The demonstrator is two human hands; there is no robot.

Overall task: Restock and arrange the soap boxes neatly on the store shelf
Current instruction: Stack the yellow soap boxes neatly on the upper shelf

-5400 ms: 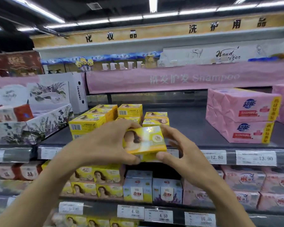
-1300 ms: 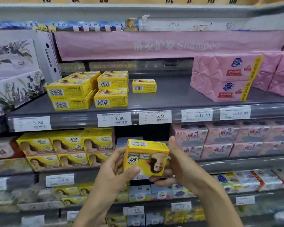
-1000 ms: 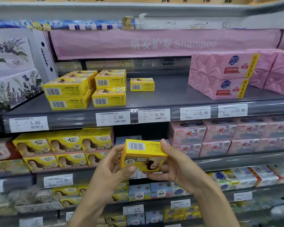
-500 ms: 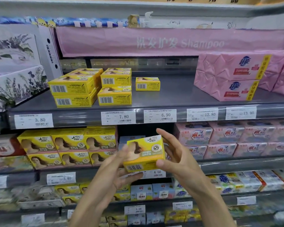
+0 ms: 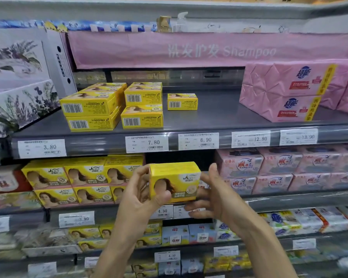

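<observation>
A yellow soap box (image 5: 175, 177) with a woman's picture on its front is upright in front of the second shelf. My left hand (image 5: 137, 201) grips it, thumb on the front and fingers behind its left side. At the box's right side is my right hand (image 5: 219, 199), its fingers spread and straight, touching the box at most lightly. The box sits before a dark gap (image 5: 179, 157), right of a row of matching yellow boxes (image 5: 84, 177). More yellow boxes are stacked on the shelf above (image 5: 88, 105), with a single one (image 5: 182, 101) beside them.
Pink wrapped packs (image 5: 279, 91) fill the upper shelf's right end, and a floral carton (image 5: 18, 97) stands at its left. Pink soap boxes (image 5: 279, 167) line the second shelf right of the gap. Price tags run along the shelf rail (image 5: 100, 145). Lower shelves hold mixed soaps.
The box has been turned so that its picture faces me upright, and it has risen to the second shelf's gap. My right hand has loosened from a grip to spread fingers.
</observation>
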